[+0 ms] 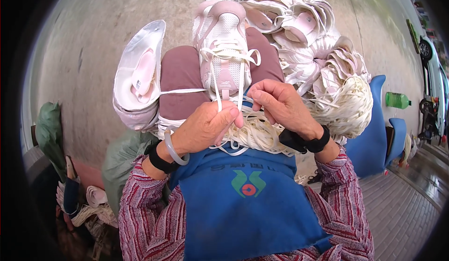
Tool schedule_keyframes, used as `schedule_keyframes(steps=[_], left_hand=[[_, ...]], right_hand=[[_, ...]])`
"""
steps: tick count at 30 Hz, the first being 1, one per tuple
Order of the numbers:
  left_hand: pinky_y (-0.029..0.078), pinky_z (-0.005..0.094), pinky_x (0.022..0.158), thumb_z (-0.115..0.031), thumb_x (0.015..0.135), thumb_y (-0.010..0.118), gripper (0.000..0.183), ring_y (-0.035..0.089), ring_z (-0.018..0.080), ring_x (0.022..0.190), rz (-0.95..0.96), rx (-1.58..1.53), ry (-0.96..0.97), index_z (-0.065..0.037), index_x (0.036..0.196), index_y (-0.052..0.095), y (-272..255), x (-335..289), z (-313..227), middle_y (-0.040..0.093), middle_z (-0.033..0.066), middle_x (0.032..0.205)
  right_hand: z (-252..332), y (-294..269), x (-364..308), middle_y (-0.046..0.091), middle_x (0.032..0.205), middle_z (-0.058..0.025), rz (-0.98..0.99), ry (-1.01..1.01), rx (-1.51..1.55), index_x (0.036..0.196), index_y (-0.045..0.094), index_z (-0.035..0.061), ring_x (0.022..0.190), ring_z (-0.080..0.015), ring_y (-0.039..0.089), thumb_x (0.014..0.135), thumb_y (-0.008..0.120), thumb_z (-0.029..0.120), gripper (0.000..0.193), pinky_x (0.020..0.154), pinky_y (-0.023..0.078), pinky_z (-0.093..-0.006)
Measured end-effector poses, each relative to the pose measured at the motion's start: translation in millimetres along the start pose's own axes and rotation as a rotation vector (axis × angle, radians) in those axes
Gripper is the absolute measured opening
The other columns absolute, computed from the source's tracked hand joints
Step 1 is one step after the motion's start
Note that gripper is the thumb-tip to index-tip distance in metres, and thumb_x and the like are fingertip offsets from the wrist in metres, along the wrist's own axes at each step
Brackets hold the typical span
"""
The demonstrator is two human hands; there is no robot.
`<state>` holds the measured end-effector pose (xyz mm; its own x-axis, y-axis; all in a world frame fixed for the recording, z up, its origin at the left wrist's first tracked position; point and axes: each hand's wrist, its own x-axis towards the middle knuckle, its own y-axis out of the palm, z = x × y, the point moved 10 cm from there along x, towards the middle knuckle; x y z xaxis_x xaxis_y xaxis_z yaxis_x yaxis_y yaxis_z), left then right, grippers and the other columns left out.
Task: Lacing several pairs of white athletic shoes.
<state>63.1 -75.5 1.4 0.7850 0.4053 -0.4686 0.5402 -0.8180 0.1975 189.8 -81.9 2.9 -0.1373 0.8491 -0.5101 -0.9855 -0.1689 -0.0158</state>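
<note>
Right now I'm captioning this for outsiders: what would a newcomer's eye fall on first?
Probably the pink-and-white shoe upper at upper centre, its white lace running down to the left hand. Next, the heap of pale uppers at upper right, then the bright blue apron at the bottom.

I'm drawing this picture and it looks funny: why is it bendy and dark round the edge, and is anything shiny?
Head view: the wide fisheye lens curves the car, with black at the rim; head view: the light is soft, the shoe on the lap fairly clear; head view: ground at far right gleams.
</note>
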Motion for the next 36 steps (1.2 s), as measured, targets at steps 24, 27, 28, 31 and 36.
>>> schedule_keyframes(steps=[24,27,28,31,36], left_hand=[[0.043,0.0326,0.054,-0.026,0.099,0.036,0.032,0.052,0.0199,0.05,0.363,0.203,-0.136,-0.003,0.084,0.054,49,-24,-8,0.051,0.0052,0.052],[0.043,0.033,0.054,-0.024,0.099,0.036,0.032,0.053,0.02,0.051,0.365,0.236,-0.147,-0.003,0.085,0.054,55,-15,-5,0.051,0.0052,0.054],[0.043,0.033,0.054,-0.024,0.099,0.036,0.032,0.053,0.0199,0.051,0.364,0.276,-0.121,-0.003,0.085,0.054,57,-11,-7,0.052,0.0051,0.054],[0.044,0.0328,0.056,-0.022,0.099,0.037,0.029,0.055,0.0197,0.053,0.373,0.288,-0.15,-0.002,0.087,0.056,60,-4,-2,0.054,0.0052,0.056],[0.047,0.0297,0.064,-0.02,0.099,0.038,0.028,0.058,0.0172,0.062,0.362,0.267,-0.227,0.0,0.093,0.057,52,-6,12,0.06,0.0064,0.066]], right_hand=[[-11,18,16,0.059,0.069,0.0003,0.123,0.105,0.134,0.088,0.064,0.0012,0.049,-0.0055,0.048,0.095,0.056,0.034,0.034,0.043,0.038,-0.021],[-22,48,21,0.06,0.074,0.0023,0.243,0.172,0.314,0.097,0.064,0.0036,0.05,-0.0016,0.045,0.095,0.058,0.031,0.029,0.041,0.034,-0.0186],[-26,56,23,0.061,0.076,0.0032,0.277,0.203,0.365,0.102,0.064,0.0045,0.051,0.0002,0.044,0.096,0.058,0.03,0.027,0.041,0.032,-0.0172],[-20,59,30,0.059,0.069,0.0019,0.315,0.13,0.429,0.085,0.065,0.0055,0.049,-0.0027,0.043,0.093,0.06,0.03,0.026,0.039,0.033,-0.0216],[5,38,22,0.06,0.07,-0.0126,0.253,-0.123,0.217,0.09,0.063,-0.0072,0.07,-0.0195,0.058,0.091,0.047,0.017,0.029,0.066,0.046,-0.0338]])
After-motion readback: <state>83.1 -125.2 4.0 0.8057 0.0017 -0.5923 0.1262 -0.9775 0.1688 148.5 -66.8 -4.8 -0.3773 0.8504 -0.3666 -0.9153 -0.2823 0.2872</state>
